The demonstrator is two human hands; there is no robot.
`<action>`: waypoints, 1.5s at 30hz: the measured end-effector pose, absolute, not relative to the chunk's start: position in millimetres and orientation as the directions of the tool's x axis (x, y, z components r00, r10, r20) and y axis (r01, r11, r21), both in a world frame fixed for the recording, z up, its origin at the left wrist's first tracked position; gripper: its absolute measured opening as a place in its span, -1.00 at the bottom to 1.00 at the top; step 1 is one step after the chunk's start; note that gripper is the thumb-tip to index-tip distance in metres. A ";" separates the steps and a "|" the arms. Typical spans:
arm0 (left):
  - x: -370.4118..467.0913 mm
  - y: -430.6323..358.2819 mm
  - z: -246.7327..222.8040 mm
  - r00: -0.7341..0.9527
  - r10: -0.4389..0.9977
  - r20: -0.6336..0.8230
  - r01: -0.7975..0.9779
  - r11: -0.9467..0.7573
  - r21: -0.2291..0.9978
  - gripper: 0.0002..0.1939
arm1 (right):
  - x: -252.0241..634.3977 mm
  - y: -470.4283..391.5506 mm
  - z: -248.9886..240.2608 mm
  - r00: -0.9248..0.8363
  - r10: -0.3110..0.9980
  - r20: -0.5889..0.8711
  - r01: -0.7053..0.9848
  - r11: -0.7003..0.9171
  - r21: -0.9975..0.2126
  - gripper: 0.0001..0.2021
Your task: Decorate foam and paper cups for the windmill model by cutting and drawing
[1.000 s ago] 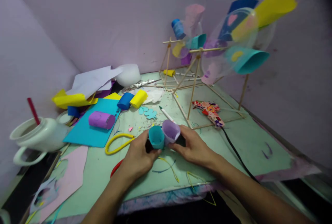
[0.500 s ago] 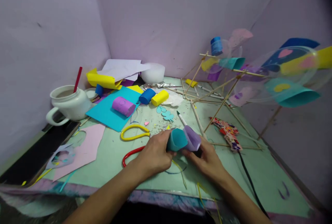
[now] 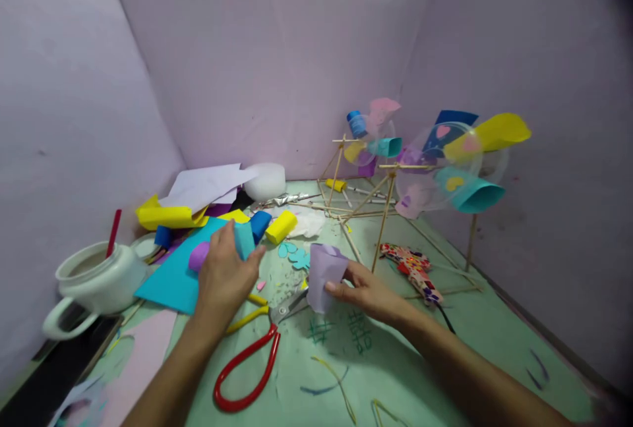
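On the green-topped table, the left hand's thumb and forefinger are standing apart, flanking a teal paper tube — whether they are gripping it, cannot tell. The right hand is pinching a lilac paper tube upright, thumb on its near face. Scissors are lying between the forearms, blades pointing toward the lilac tube. Purple roll is resting beside the left hand, on a turquoise sheet; blue and yellow rolls are lying just beyond. Farther right — stick frames are holding up clear discs with coloured paper cups.
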State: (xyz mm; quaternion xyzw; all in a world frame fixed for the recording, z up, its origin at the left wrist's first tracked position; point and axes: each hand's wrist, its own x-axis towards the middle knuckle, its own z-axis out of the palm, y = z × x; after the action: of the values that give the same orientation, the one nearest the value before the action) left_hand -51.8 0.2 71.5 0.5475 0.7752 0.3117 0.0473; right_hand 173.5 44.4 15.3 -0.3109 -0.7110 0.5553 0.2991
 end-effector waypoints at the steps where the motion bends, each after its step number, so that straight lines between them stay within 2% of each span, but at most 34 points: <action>1: -44.5 -3.1 71.3 -0.374 0.899 0.228 0.754 0.152 0.639 -0.43 | 171.0 46.3 15.2 -0.654 0.750 0.098 0.096 0.211 -0.973 -0.51; 4: -20.8 -13.8 63.9 -0.072 0.997 -0.012 0.525 0.048 0.850 -0.42 | 166.1 45.5 14.5 -0.707 0.692 0.147 0.060 0.266 -0.962 -0.57; 6: -9.5 -17.4 55.9 0.032 0.999 -0.036 0.416 0.020 0.909 -0.53 | 164.9 41.1 15.2 -0.712 0.683 0.165 0.057 0.291 -0.955 -0.63; 9: -2.3 -18.0 43.9 -0.049 0.999 0.004 0.359 0.013 0.933 -0.70 | 164.0 33.8 17.4 -0.649 0.742 0.169 0.082 0.289 -0.954 -0.65; 11: -1.9 -17.3 37.4 -0.131 0.991 0.033 0.334 0.012 0.942 -0.74 | 162.1 30.4 17.8 -0.554 0.815 0.167 0.086 0.256 -0.963 -0.66; 15: -2.4 -17.1 31.1 -0.187 0.973 0.133 0.288 -0.075 0.955 -0.86 | 156.8 28.7 13.7 -0.401 0.899 0.176 0.044 0.211 -0.976 -0.83; 20: 0.8 -18.1 35.6 -0.219 0.945 0.242 0.333 -0.160 0.929 -0.94 | 155.5 29.8 10.5 -0.323 0.917 0.234 -0.008 0.245 -0.969 -0.88; 23: 1.8 -17.7 39.5 -0.215 0.938 0.273 0.337 -0.191 0.922 -0.93 | 155.8 29.0 12.3 -0.301 0.939 0.167 -0.043 0.161 -0.986 -0.85; 28: 1.1 -17.1 42.0 -0.150 0.955 0.256 0.361 -0.188 0.913 -0.86 | 155.2 27.6 11.2 -0.360 0.929 0.085 -0.202 0.011 -0.979 -0.70; 33: 1.5 -18.7 41.3 -0.185 0.955 0.233 0.360 -0.155 0.920 -0.85 | 154.7 27.3 11.3 -0.397 0.917 0.033 -0.292 -0.092 -0.952 -0.58; 35: 3.0 -19.3 41.3 -0.193 0.957 0.215 0.364 -0.134 0.922 -0.84 | 153.9 26.4 14.5 -0.389 0.921 0.013 -0.264 -0.098 -0.959 -0.64; 39: 4.4 -18.3 46.1 -0.150 0.974 0.173 0.401 -0.100 0.911 -0.82 | 153.6 25.7 20.3 -0.359 0.932 -0.053 -0.083 -0.089 -0.993 -0.77; 42: -6.4 -19.8 53.1 -0.153 0.977 0.147 0.457 -0.062 0.887 -0.73 | 157.4 29.7 19.5 -0.325 0.941 -0.093 -0.063 -0.119 -0.991 -0.80; 45: -32.1 -30.9 51.8 -0.142 0.984 0.104 0.654 0.014 0.756 -0.55 | 163.0 36.0 15.9 -0.315 0.938 -0.144 -0.086 -0.180 -0.980 -0.77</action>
State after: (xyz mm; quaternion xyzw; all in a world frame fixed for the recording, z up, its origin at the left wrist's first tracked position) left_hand -32.1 -30.9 51.8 0.6105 0.6711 0.3469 0.2378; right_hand 163.0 36.0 15.9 -0.4262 -0.4995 0.6389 0.4007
